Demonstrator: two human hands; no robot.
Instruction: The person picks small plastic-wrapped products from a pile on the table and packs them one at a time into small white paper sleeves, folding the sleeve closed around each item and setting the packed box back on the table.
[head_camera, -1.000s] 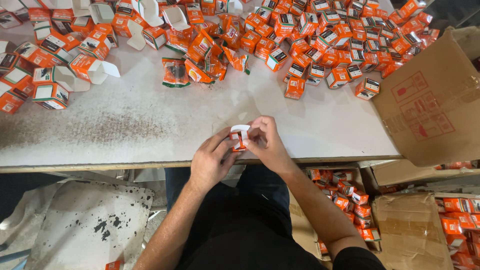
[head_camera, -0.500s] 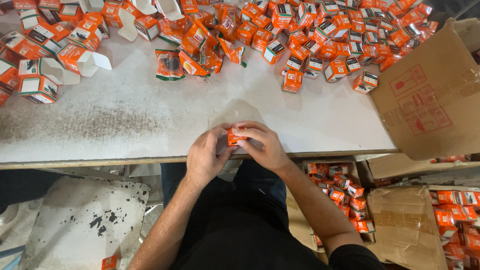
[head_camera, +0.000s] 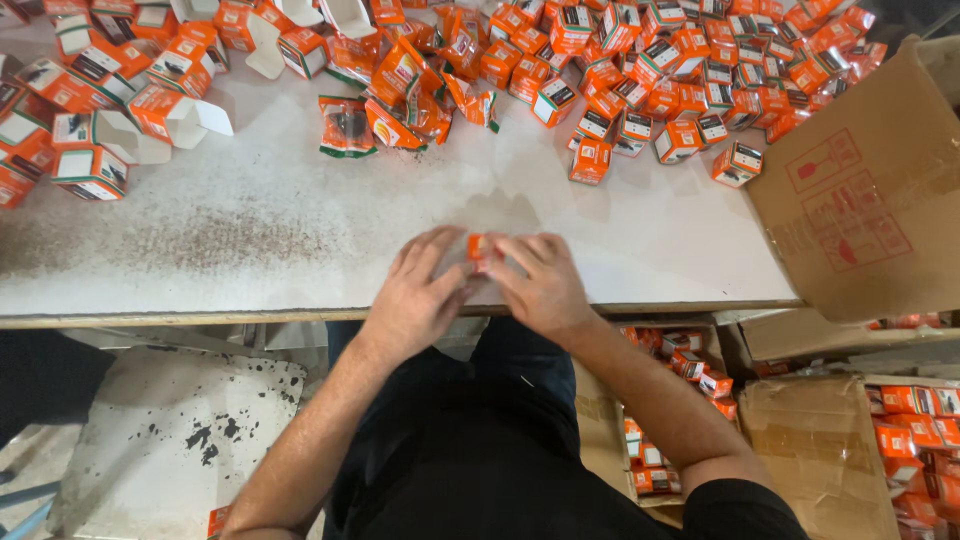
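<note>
A small orange box (head_camera: 478, 246) is pinched between both of my hands at the near edge of the white table (head_camera: 280, 240). My left hand (head_camera: 418, 295) covers its left side and my right hand (head_camera: 540, 285) wraps its right side, so only the box's top shows. Both hands rest low on the tabletop, fingers curled over the box. Further back lies a heap of matching orange and white boxes (head_camera: 640, 60), and orange foil packets (head_camera: 345, 125) sit just beyond my hands.
Opened orange boxes (head_camera: 170, 110) lie at the far left. A large brown cardboard carton (head_camera: 860, 190) stands at the table's right end. Below the table edge, more cartons (head_camera: 820, 430) hold filled orange boxes. A speckled white sheet (head_camera: 170, 440) lies at lower left.
The white flap seen on the box a second ago is now folded shut. My hands have closed over the box and dropped onto the table surface.
</note>
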